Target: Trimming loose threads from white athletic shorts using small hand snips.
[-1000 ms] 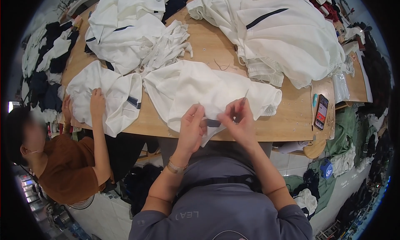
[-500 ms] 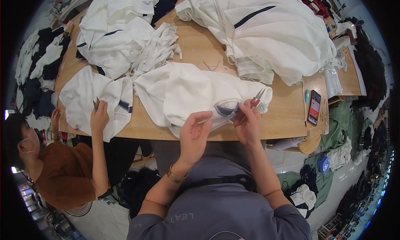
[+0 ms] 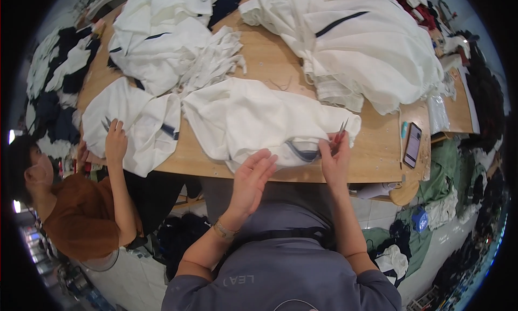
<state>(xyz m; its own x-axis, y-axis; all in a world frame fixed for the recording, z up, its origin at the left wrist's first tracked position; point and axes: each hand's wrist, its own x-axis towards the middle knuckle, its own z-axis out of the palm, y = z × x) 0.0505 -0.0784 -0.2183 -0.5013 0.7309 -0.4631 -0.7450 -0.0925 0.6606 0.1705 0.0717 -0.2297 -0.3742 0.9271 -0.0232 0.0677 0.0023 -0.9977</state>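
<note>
A white garment (image 3: 237, 114) lies spread on the table in front of me, its navy trim (image 3: 302, 152) curving at the near edge. Above that near edge, my left hand (image 3: 251, 184) is open with fingers stretched out and nothing in it. My right hand (image 3: 335, 162) is closed around small red-handled scissors (image 3: 341, 134), blades pointing up and away. Its thumb and fingers are close beside the navy trim; whether they also pinch the cloth I cannot tell.
At my left a co-worker (image 3: 81, 219) handles another white garment (image 3: 129, 127) with small snips (image 3: 106, 124). White garment piles (image 3: 356, 52) cover the table's far side. A phone (image 3: 412, 144) lies near the right edge, beside a white cord (image 3: 400, 138). Clothes heap on the floor.
My left hand has come away from the trim and turned, fingers stretched. The right hand has shifted slightly right with the scissors, and the trim has dropped flatter. The co-worker's hand moved left.
</note>
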